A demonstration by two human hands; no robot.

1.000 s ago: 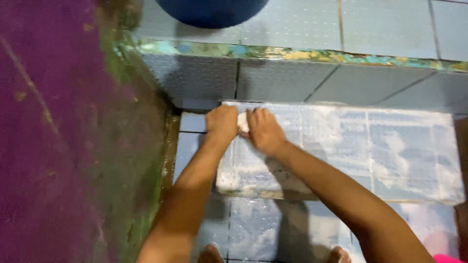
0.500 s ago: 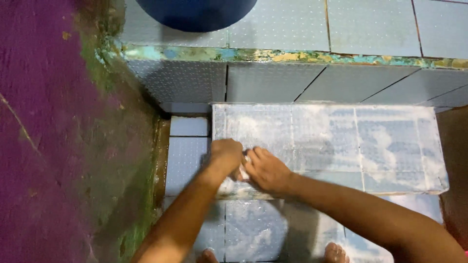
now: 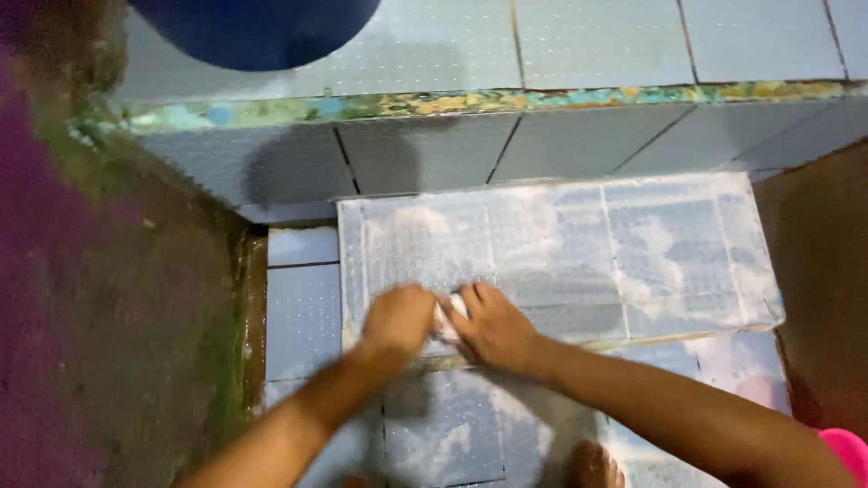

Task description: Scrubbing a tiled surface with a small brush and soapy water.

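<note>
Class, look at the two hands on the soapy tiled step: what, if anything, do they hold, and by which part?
Both hands, left and right, press a small white lump between them, gripping its two sides; only its middle shows. What it is cannot be told.

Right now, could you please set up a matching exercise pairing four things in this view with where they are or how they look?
Things:
1. blue tub
2. tiled step
3. white scrubbing pad
4. wall

Descriptions:
A. purple with green growth, at the left
B. pressed between the left hand and the right hand
C. on the upper ledge, at the top edge of the view
D. covered in white suds

Pairs: 1-C, 2-D, 3-B, 4-A
</note>
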